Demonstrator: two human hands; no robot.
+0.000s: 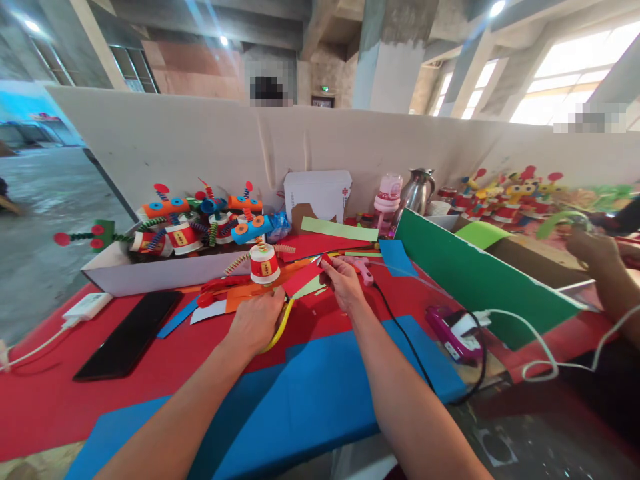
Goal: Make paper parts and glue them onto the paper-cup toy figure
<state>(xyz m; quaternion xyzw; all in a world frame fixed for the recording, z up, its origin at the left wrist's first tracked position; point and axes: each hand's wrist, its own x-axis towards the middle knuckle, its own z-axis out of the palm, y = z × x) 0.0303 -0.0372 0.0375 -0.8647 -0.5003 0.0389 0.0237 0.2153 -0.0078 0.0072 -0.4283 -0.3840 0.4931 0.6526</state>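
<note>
The left hand [257, 323] grips yellow-handled scissors [280, 327] while the right hand [345, 283] pinches a red paper piece [303, 279] just above the red table [60, 393], so cutting looks under way, and feeding the paper straight seems next

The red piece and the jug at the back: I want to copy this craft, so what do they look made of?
Red piece, pinched by the right hand: thin, flat and matte with clean-cut edges, probably craft foam or card. Jug: mirror-bright grey with highlights, likely polished steel.
</note>
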